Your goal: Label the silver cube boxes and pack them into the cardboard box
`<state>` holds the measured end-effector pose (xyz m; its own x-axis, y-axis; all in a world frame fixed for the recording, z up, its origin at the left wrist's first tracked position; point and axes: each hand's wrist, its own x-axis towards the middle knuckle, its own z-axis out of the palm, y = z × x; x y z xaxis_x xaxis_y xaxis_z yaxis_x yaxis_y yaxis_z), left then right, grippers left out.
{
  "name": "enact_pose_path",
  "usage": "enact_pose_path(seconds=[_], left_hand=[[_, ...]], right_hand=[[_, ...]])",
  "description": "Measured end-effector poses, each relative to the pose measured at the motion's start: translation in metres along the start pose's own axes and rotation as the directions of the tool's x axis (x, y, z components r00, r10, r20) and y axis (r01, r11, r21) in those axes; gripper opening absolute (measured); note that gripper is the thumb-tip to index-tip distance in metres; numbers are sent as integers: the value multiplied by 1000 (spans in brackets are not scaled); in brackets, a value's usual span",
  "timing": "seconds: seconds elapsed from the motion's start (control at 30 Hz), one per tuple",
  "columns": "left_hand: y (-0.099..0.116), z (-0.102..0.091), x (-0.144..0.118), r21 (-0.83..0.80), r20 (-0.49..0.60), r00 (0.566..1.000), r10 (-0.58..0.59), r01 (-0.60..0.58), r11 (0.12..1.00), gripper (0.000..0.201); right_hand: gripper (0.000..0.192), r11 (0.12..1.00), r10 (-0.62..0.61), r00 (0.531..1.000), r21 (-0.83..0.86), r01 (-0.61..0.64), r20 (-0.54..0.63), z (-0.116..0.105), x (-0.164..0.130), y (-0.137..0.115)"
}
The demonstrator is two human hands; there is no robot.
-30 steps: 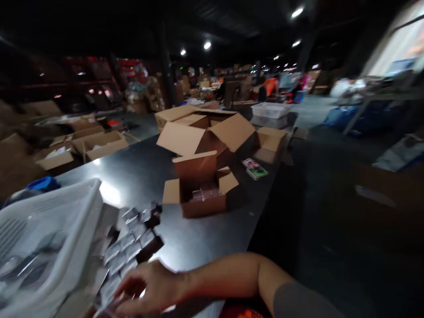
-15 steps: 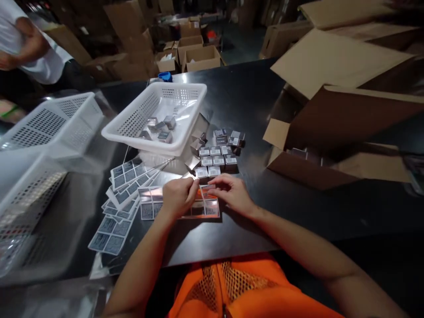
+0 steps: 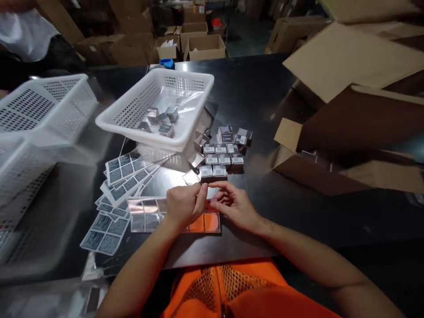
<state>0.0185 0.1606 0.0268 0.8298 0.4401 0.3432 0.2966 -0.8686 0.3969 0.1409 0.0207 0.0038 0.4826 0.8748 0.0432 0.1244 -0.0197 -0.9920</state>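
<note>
1. Label sheet: shiny backing sheet, flat on the worktop at the near edge, partly under both hands. Several cells look bare and mirror the orange vest; I cannot tell whether any labels remain on it.
2. Left hand: rests on the sheet, fingers pressed together with the thumb, pinching something small and thin, likely one label; too small to be sure.
3. Right hand: just at 3 o'clock of the left hand, fingers loosely curled, tips meeting the left fingertips over the sheet.
4. Small boxes: a cluster at 12 o'clock of the hands, near them. Most show a label on top, so these appear done; a few silver ones at the cluster's left side look unlabelled.
5. Basket: white, at 11 o'clock, holding a handful of silver boxes, seemingly still to be labelled.
6. Spare sheets: fanned out at 9 o'clock, printed labels still on them; much stock appears left.
7. Carton: open, at 2 o'clock, well apart from the hands.
8. Second basket: at 10 o'clock, far left.
</note>
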Motion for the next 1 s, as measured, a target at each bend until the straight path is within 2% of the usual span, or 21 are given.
enact_pose_path(seconds=[0.07, 0.13, 0.17, 0.2, 0.27, 0.3, 0.33, 0.37, 0.43, 0.47, 0.53, 0.6, 0.67, 0.73, 0.8, 0.83, 0.9, 0.93, 1.0], left_hand=[[0, 0, -1, -90, 58, 997, -55, 60, 994, 53], [0, 2, -1, -112, 83, 988, -133, 142, 983, 53], [0, 3, 0, -91, 82, 981, -179, 186, 978, 53], [-1, 5, 1, -57, 78, 971, -225, 230, 972, 53], [-4, 5, 5, 18, 62, 949, -309, 309, 951, 52], [-6, 5, 7, 47, 50, 938, -343, 341, 939, 52], [-9, 3, 10, 66, 35, 928, -372, 369, 927, 52], [-13, 2, 12, 73, 21, 920, -392, 389, 918, 52], [-20, -2, 15, 55, 8, 918, -397, 396, 917, 51], [-23, -3, 15, 32, 14, 923, -384, 383, 923, 50], [-25, -4, 16, -33, 55, 938, -343, 345, 938, 49], [-25, -4, 16, -101, 105, 945, -308, 319, 942, 49], [-22, -3, 15, -180, 166, 942, -292, 320, 930, 49], [-19, -2, 15, -266, 233, 930, -285, 343, 901, 45], [-15, -2, 15, -349, 297, 916, -270, 367, 862, 36], [-12, -1, 15, -397, 319, 915, -249, 367, 841, 41], [-8, 0, 14, -512, 341, 925, -168, 333, 791, 62], [-6, 1, 14, -573, 334, 934, -125, 307, 760, 65], [-2, 3, 12, -655, 285, 956, -72, 249, 713, 56]], right_hand=[[17, 999, -2, 1000, -45, 2, -1, 0, -1, 1], [9, 961, -184, 983, -212, 177, -15, -2, -4, 1], [11, 901, -322, 947, -305, 307, 2, -3, -6, 2], [13, 811, -463, 885, -376, 447, 53, -6, -7, 2], [16, 602, -678, 709, -407, 687, 195, -13, -8, 3], [18, 526, -737, 638, -402, 749, 224, -18, -6, 4], [17, 483, -769, 602, -423, 767, 214, -24, -3, 6], [18, 469, -777, 605, -483, 740, 172, -30, 1, 8], [25, 449, -740, 666, -667, 595, 97, -41, 14, 14], [32, 407, -702, 703, -746, 526, 113, -46, 21, 18], [45, 284, -605, 762, -831, 478, 232, -53, 33, 26], [56, 207, -549, 771, -841, 499, 323, -55, 40, 33], [70, 218, -586, 744, -821, 527, 322, -53, 40, 36], [80, 295, -667, 694, -759, 581, 271, -51, 37, 36], [79, 370, -735, 645, -675, 638, 208, -48, 33, 31], [73, 384, -757, 624, -640, 665, 194, -46, 30, 28], [51, 371, -780, 590, -604, 706, 210, -43, 25, 20], [40, 352, -784, 572, -586, 730, 242, -41, 22, 16], [29, 334, -800, 532, -528, 781, 280, -39, 16, 6]])
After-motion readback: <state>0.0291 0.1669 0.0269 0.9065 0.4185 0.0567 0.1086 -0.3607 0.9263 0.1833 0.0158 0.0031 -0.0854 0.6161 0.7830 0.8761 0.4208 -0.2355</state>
